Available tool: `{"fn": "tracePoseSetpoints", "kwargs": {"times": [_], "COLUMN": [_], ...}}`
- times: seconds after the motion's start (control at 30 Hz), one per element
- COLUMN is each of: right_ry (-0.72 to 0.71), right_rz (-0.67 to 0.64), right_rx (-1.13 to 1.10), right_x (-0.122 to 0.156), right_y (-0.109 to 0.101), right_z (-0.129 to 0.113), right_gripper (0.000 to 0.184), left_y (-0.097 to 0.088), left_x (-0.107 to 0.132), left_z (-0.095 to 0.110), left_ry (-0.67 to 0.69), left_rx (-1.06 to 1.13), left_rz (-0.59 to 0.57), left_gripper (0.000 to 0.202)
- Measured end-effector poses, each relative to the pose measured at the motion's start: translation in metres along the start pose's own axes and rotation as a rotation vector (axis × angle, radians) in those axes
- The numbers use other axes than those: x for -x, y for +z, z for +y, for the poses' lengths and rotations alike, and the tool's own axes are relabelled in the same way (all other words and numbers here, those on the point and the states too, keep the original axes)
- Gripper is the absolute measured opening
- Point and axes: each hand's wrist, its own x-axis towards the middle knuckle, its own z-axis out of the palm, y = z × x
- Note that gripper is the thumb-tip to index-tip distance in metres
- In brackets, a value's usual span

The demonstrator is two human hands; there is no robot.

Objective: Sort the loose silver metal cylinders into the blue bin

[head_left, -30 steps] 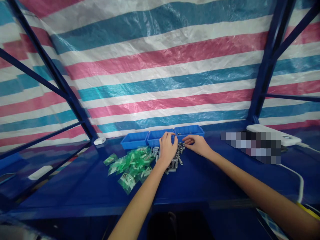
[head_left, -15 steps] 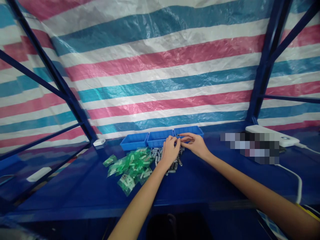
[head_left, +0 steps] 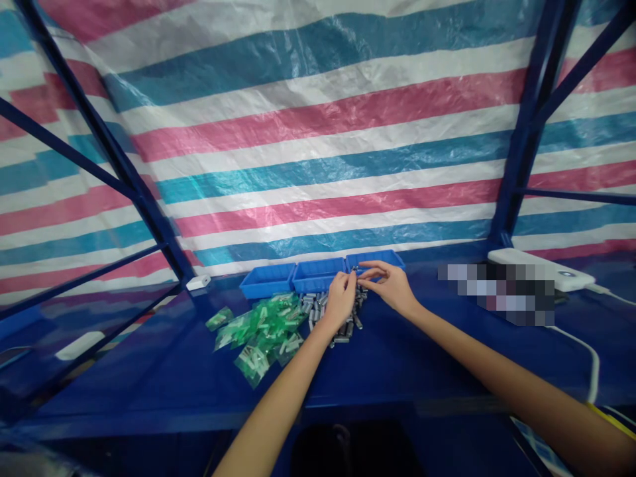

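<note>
My left hand (head_left: 341, 297) is closed in a pinch around a small shiny metal part (head_left: 354, 269), which pokes up at the fingertips. Close against it from the right, my right hand (head_left: 391, 285) has its thumb and fingertips gathered at the same part; the exact contact is too small to see. Below the hands lies a pile of small grey metal cylinders (head_left: 311, 309), partly hidden by my left hand. Behind them stand three blue bins: a left bin (head_left: 267, 281), a middle bin (head_left: 318, 267) and a right bin (head_left: 382, 256), the last partly covered by my right hand.
Green-printed clear plastic packets (head_left: 268, 324) are heaped left of the cylinders on the blue table (head_left: 397, 371). A white device (head_left: 541, 266) with a cable lies at the right, beside a blurred-out item. A small white box (head_left: 197, 283) sits near the left frame post.
Both hands stay over the pile. My left fingers have drawn together slightly, and the small metal part shows more plainly above the fingertips.
</note>
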Motion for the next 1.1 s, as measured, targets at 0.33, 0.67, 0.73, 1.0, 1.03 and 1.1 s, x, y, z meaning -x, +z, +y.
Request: {"fn": "tracePoseSetpoints", "kwargs": {"times": [0.33, 0.67, 0.73, 1.0, 1.03, 1.1], "right_ry": [-0.043, 0.050, 0.045, 0.016, 0.006, -0.016], "right_rz": [-0.001, 0.015, 0.032, 0.079, 0.088, 0.102], "right_rx": [-0.005, -0.024, 0.001, 0.148, 0.162, 0.196], "right_x": [0.001, 0.003, 0.004, 0.007, 0.007, 0.008], "right_y": [0.002, 0.002, 0.002, 0.003, 0.003, 0.004], "right_z": [0.000, -0.005, -0.004, -0.008, -0.010, -0.013], "right_gripper": [0.037, 0.041, 0.041, 0.034, 0.033, 0.029], "left_y": [0.005, 0.003, 0.004, 0.004, 0.004, 0.003], "left_x": [-0.002, -0.002, -0.002, -0.001, 0.000, 0.001], "left_z": [-0.002, 0.004, 0.004, 0.003, 0.003, 0.004], "left_ry": [-0.131, -0.255, -0.261, -0.257, -0.272, -0.316], "left_rx": [0.162, 0.405, 0.440, 0.529, 0.538, 0.556], "left_rz": [-0.014, -0.030, -0.008, 0.039, 0.042, 0.057], "left_gripper": [0.031, 0.025, 0.026, 0.032, 0.033, 0.034]}}
